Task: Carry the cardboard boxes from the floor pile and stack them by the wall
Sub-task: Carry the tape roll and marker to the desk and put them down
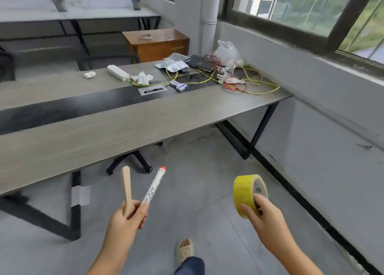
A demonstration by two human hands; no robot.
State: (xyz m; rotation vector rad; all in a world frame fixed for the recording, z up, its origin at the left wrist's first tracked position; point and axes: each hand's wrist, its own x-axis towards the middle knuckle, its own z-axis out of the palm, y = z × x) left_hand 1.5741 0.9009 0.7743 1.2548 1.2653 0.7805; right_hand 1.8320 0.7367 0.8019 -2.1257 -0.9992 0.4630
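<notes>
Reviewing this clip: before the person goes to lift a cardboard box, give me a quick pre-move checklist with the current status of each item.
1. Left hand free for lifting: not ok, it holds a marker and a wooden stick.
2. Right hand free: not ok, it grips a yellow tape roll.
3. Cardboard boxes located: cannot tell, none in view.
4. Place to set the items down: ok, the near desk has bare surface.
5. Floor ahead clear of obstacles: ok where it shows.
6. Stacking spot by the wall: cannot tell, no stack in view.
</notes>
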